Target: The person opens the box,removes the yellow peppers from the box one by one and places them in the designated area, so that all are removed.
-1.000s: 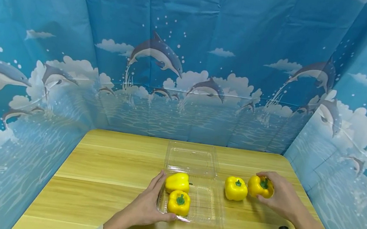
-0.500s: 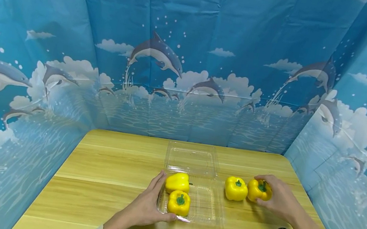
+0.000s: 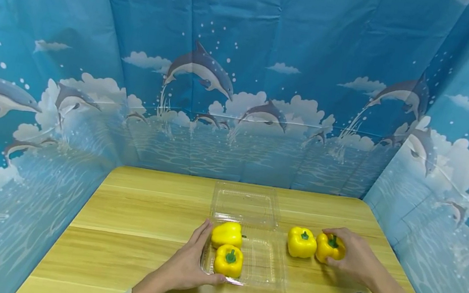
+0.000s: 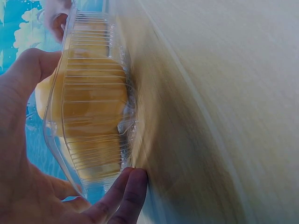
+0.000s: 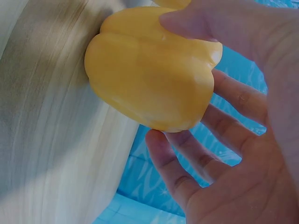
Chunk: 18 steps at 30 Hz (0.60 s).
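My left hand (image 3: pixel 188 261) spans the left end of a clear plastic clamshell box (image 3: pixel 265 261), thumb at the front rim and fingers along the side. In the left wrist view, thumb and fingertips grip the box's ribbed wall (image 4: pixel 93 100). Inside the box's left part are two yellow bell peppers: one on its side (image 3: pixel 225 234), the nearer one (image 3: pixel 227 261) with its green stem up. On the right, my right hand (image 3: pixel 356 256) grips another yellow bell pepper (image 3: pixel 328 250) between thumb and fingers. Its smooth flank (image 5: pixel 149 79) fills much of the right wrist view, close to the table surface.
Just left of the gripped pepper stands a further yellow bell pepper (image 3: pixel 301 243). The box's lid (image 3: pixel 246 204) lies folded back toward the table's far edge. A blue dolphin-print curtain (image 3: pixel 242 152) hangs behind the wooden table (image 3: pixel 129 222) and along its sides.
My right hand and its bell pepper have shifted slightly left and toward me, in beside the standing pepper. The left hand and the box have stayed put.
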Each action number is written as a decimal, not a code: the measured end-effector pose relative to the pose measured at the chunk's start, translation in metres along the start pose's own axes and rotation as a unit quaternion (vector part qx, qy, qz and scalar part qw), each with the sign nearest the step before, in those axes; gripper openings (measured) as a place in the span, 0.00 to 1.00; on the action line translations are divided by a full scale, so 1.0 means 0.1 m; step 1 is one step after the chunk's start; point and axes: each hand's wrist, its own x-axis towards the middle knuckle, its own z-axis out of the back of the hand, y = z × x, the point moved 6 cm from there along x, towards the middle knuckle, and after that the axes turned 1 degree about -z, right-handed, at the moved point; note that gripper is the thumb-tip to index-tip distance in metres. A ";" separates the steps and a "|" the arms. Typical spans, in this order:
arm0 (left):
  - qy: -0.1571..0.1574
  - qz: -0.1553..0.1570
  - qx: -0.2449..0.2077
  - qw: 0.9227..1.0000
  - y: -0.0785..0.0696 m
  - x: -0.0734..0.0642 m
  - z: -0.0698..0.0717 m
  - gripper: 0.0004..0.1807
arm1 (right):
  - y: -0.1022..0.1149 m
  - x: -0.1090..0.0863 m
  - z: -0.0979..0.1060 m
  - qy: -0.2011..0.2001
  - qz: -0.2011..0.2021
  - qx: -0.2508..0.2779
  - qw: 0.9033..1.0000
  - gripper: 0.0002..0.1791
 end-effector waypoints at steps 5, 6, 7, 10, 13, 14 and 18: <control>0.000 -0.002 -0.001 1.000 -0.01 0.00 0.00 0.79 | 0.01 0.00 -0.02 0.011 0.002 -0.005 1.000 0.39; 0.001 -0.002 -0.001 1.000 -0.01 0.00 0.00 0.79 | 0.01 0.00 -0.02 0.014 0.001 -0.006 1.000 0.40; 0.001 -0.001 -0.001 1.000 -0.01 0.00 0.00 0.79 | 0.01 0.01 -0.02 0.016 0.000 -0.006 1.000 0.40; 0.002 0.002 -0.002 1.000 -0.01 0.00 0.01 0.78 | 0.01 0.01 -0.03 0.021 -0.003 -0.005 1.000 0.40; 0.001 0.003 -0.004 1.000 -0.01 0.01 0.01 0.78 | 0.01 0.01 -0.02 0.024 -0.007 -0.003 1.000 0.41; 0.001 0.003 -0.004 1.000 -0.01 0.01 0.01 0.78 | 0.01 0.01 -0.02 0.025 -0.008 -0.003 1.000 0.41; -0.001 0.001 -0.005 1.000 0.00 0.01 0.01 0.78 | 0.02 0.02 -0.02 0.028 -0.008 -0.003 1.000 0.42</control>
